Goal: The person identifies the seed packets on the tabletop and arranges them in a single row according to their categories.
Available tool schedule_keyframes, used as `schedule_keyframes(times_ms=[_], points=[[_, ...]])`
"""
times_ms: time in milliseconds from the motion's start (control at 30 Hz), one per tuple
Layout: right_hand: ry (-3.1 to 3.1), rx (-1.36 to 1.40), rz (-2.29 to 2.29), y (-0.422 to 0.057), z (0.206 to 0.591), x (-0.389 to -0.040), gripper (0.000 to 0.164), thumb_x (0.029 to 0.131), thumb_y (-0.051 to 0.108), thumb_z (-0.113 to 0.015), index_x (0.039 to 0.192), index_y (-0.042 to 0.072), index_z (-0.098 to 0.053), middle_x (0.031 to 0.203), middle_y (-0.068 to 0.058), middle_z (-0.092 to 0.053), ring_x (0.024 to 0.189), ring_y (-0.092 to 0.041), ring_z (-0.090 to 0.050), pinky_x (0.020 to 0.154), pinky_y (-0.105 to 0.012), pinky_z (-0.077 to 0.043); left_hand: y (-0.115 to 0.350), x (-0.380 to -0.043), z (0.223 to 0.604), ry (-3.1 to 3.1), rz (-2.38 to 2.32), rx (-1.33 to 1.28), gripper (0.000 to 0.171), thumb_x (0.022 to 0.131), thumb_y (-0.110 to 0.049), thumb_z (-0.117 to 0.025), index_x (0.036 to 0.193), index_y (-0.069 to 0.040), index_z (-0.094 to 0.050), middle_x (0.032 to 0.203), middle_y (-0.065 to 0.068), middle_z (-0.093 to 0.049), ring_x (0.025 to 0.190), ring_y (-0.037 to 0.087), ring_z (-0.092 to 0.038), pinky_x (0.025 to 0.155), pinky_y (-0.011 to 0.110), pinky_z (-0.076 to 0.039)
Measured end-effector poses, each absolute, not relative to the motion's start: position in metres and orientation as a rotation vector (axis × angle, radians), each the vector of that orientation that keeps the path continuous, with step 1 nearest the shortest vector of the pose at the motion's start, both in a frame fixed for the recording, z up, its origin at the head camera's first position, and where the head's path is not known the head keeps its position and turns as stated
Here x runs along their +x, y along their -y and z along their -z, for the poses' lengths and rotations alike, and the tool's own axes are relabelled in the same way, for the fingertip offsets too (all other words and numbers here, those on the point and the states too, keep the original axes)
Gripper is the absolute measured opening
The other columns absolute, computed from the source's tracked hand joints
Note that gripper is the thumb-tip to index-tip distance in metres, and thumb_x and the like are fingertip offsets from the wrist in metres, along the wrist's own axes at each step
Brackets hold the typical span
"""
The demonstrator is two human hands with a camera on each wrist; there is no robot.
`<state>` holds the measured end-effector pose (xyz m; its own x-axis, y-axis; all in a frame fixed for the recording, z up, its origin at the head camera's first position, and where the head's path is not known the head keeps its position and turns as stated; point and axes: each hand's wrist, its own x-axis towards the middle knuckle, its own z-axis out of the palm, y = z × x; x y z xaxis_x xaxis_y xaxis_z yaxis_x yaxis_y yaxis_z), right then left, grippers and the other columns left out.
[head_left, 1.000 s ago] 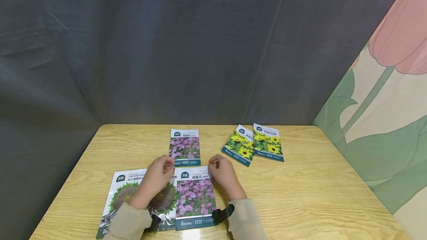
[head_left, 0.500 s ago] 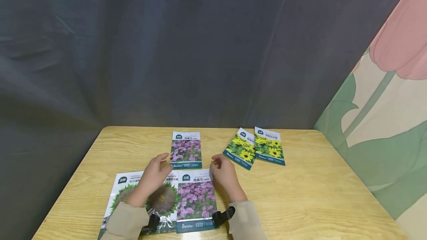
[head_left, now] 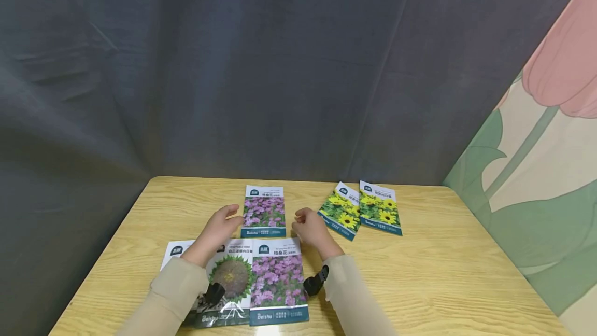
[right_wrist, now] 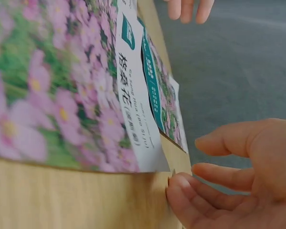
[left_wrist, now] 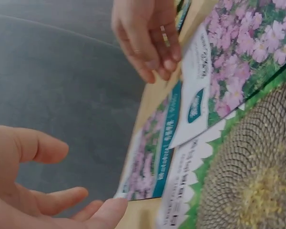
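Note:
In the head view a packet with purple flowers, a seed packet by its print (head_left: 279, 280), lies near the front of the table. A second purple-flower packet (head_left: 263, 212) lies just beyond its top edge. My left hand (head_left: 218, 231) hovers by the far packet's left side, thumb and fingers spread, holding nothing. Past the far packet's right side is my right hand (head_left: 313, 231), fingers loosely bent, likewise without anything in them. The right wrist view shows its fingertips (right_wrist: 178, 183) close to the near packet's top corner. A sunflower-head packet (head_left: 235, 274) lies beneath my left forearm.
Another large packet (head_left: 176, 251) at the left is mostly covered by my left sleeve. Two yellow-flower packets, one tilted (head_left: 339, 210) and one straighter (head_left: 380, 210), overlap at the back right. A dark curtain (head_left: 280, 77) hangs behind the wooden table (head_left: 443, 274).
My left hand has left the near purple packet's top corner and moved forward beside the far packet. My right hand has edged forward from the near packet's corner. The packets keep their arrangement.

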<state>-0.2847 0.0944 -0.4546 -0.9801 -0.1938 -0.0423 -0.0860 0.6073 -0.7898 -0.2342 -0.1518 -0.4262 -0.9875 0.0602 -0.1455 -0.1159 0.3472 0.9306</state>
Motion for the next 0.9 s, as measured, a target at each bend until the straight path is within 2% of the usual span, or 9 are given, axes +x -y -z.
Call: schedule_keyframes(times_ms=[267, 433, 667, 900], points=[[-2.540, -0.226, 1.322, -0.085, 0.446, -0.301, 0.040, 0.098, 0.006, -0.062, 0.134, -0.010, -0.055, 0.123, -0.024, -0.061, 0.098, -0.032, -0.068, 0.083, -0.042, -0.058, 0.150, -0.252, 0.436, -2.426, -1.640, -0.130, 0.060, 0.105, -0.016, -0.044, 0.154, 0.012, -0.023, 0.158, 0.034, -0.023, 0.139, 0.051, -0.037, 0.110, 0.060, -0.038], [-2.400, -0.116, 1.464, -0.084, 0.445, -0.308, 0.044, 0.098, 0.002, -0.060, 0.137, -0.014, -0.049, 0.132, -0.028, -0.056, 0.102, -0.034, -0.069, 0.086, -0.041, -0.059, 0.146, -0.257, 0.441, -2.413, -1.633, -0.136, 0.061, 0.105, -0.015, -0.044, 0.154, 0.013, -0.021, 0.158, 0.035, -0.023, 0.139, 0.049, -0.037, 0.107, 0.059, -0.041], [-2.246, -0.034, 1.617, -0.077, 0.447, -0.312, 0.044, 0.097, 0.000, -0.059, 0.136, -0.016, -0.048, 0.121, -0.030, -0.060, 0.104, -0.037, -0.070, 0.089, -0.044, -0.059, 0.142, -0.261, 0.444, -2.425, -1.596, -0.176, 0.059, 0.107, -0.017, -0.045, 0.154, 0.012, -0.023, 0.157, 0.034, -0.027, 0.138, 0.048, -0.039, 0.109, 0.060, -0.039], [-2.282, 0.026, 1.637, -0.066, 0.448, -0.315, 0.040, 0.093, -0.003, -0.061, 0.130, -0.014, -0.053, 0.116, -0.025, -0.061, 0.098, -0.030, -0.070, 0.084, -0.040, -0.061, 0.143, -0.267, 0.445, -2.442, -1.630, -0.184, 0.056, 0.107, -0.016, -0.045, 0.152, 0.012, -0.028, 0.154, 0.034, -0.032, 0.136, 0.048, -0.042, 0.108, 0.059, -0.042]])
